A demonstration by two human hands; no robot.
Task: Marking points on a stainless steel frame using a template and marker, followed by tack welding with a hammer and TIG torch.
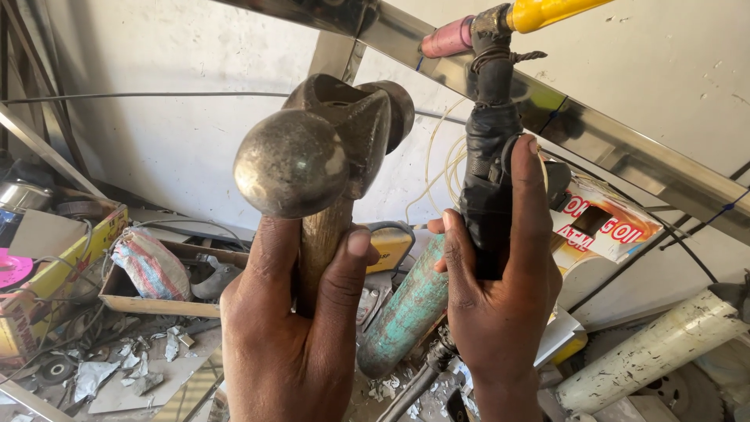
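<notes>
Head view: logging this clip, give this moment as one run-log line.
left hand: grips ball-peen hammer upright | right hand: grips welding torch | torch nozzle at steel bar

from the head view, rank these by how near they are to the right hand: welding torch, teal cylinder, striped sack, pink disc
1. welding torch: gripped in the right hand.
2. teal cylinder: just left of that hand, behind it.
3. striped sack: in the box past the left hand.
4. pink disc: at the far left edge.
</notes>
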